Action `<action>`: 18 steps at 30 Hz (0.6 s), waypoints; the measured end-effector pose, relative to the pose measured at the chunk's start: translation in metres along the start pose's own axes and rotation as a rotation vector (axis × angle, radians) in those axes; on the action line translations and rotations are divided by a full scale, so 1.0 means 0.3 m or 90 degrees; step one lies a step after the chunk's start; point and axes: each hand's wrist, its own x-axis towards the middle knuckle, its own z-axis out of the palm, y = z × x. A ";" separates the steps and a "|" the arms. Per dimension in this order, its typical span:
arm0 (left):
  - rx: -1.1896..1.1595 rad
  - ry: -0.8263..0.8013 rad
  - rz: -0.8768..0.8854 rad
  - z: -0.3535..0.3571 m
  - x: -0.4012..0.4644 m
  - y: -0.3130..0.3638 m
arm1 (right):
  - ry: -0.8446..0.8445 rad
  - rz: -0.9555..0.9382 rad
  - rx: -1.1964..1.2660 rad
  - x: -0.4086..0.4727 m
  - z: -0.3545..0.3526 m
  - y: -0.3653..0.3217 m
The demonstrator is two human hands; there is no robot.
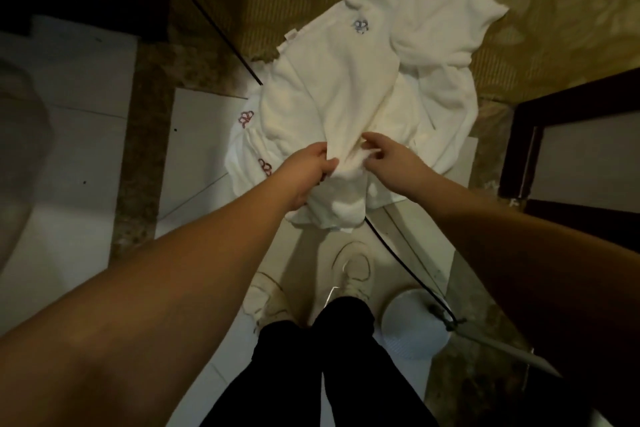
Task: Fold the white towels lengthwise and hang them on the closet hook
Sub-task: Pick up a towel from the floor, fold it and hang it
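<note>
Several white towels lie in a heap on the floor ahead of my feet. The top towel point(341, 87) bears a blue flower emblem and stretches from the carpet toward me. My left hand point(308, 173) grips its near end, with the cloth bunched under the fingers. From the right, my right hand point(388, 154) pinches the same bunched end. Another towel with a red emblem point(446, 7) lies further back on the right. Red emblems also show on the towels point(242, 149) underneath at the left. No closet hook is in view.
A black cable point(221, 28) runs across the carpet and under the towels, coming out toward a round white device point(412, 326) by my right shoe. A dark wooden frame point(519, 135) stands at the right. White tiles and a brown marble strip lie at the left.
</note>
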 end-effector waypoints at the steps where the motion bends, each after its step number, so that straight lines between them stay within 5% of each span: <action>1: 0.004 -0.005 0.010 -0.016 -0.057 0.021 | 0.053 -0.024 0.026 -0.045 -0.023 -0.038; 3: 0.004 0.000 0.031 -0.052 -0.177 0.090 | 0.100 -0.104 0.007 -0.139 -0.083 -0.123; 9: 0.191 0.037 0.094 -0.171 -0.597 0.328 | -0.005 -0.304 -0.195 -0.416 -0.263 -0.466; 14: 0.339 0.006 0.138 -0.281 -0.940 0.514 | -0.187 -0.384 -0.402 -0.625 -0.349 -0.769; 18: 0.335 -0.012 0.182 -0.363 -1.215 0.633 | -0.233 -0.400 -0.454 -0.816 -0.365 -0.964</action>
